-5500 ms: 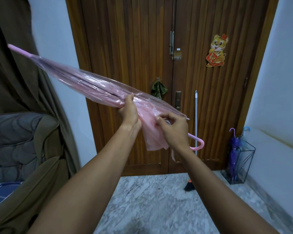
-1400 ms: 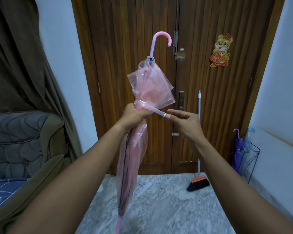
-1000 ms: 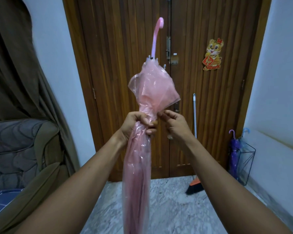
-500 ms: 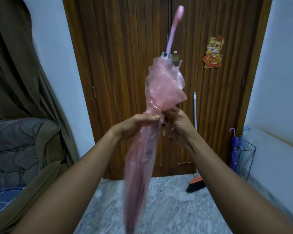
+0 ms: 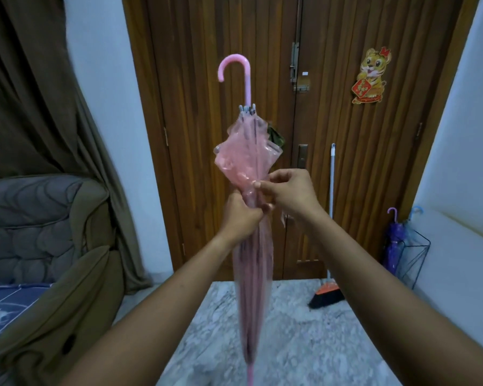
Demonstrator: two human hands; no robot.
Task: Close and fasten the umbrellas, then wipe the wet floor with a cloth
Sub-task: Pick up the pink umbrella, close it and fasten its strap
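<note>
Closed pink translucent plastic umbrella (image 5: pixel 246 157) is held upright before the brown wooden double door (image 5: pixel 195 135), with the hooked handle up and the tip down over the grey marble floor (image 5: pixel 318 344).

- The shaft is gripped by the left hand (image 5: pixel 239 218) just below the bunched canopy, fingers curled round it.
- The right hand (image 5: pixel 290 195) is set just above, with thumb and forefinger pinched on the gathered plastic. The strap cannot be made out under the fingers.

Change noted: about a second and a half ago the strap was drawn out sideways by the right hand. It is no longer extended, and the hook has been turned to face left.

Judged: the strap has been wound round and is being pressed closed. Whether it has caught cannot be told.

A purple umbrella (image 5: pixel 393 246) is stowed in the black wire stand (image 5: pixel 420 260) at right. Wiping is not yet begun. A dark green cloth (image 5: pixel 277 135) is seen hanging on the door behind the canopy.
</note>
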